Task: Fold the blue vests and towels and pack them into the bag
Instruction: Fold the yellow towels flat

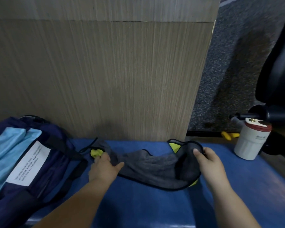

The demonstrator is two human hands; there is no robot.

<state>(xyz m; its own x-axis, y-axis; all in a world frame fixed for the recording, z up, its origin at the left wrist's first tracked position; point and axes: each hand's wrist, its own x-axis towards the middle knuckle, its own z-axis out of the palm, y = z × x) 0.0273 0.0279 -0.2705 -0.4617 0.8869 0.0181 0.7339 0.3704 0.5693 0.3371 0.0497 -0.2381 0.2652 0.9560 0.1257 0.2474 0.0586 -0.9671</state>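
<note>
Towel [155,168]: grey, black-trimmed, yellow on the reverse; spread crosswise on the blue surface [155,208], sagging in the middle, both ends raised slightly.
Towel, left end: bunched, yellow side showing, a thin black loop trailing toward the bag.
Towel, right end: far corner turned back to show yellow; near corner also showing yellow at the lower edge.
Left hand [104,168]: grasping the left end of the towel, fingers curled at the yellow bunch, thumb laid out over the grey cloth.
Right hand [207,162]: grasping the right end of the towel, thumb on top of the black-trimmed edge, fingers tucked behind the cloth.
Bag [59,163]: navy, lying open at the left on the blue surface, just beside the left hand.
Bag contents: light blue folded cloths [11,145] packed side by side; whether vests or towels cannot be told.
Label [29,163]: white, printed, inside the bag; text too blurred to read.
Cup [250,140]: white, ribbed, red-rimmed lid; upright at the right edge of the blue surface, apart from the towel.
Backdrop: wood-grain panel [105,71] directly behind the towel.
Floor: grey speckled carpet [234,63] at right, small yellow objects [227,135] near the cup.
Chair [280,63]: black, at the far right.
</note>
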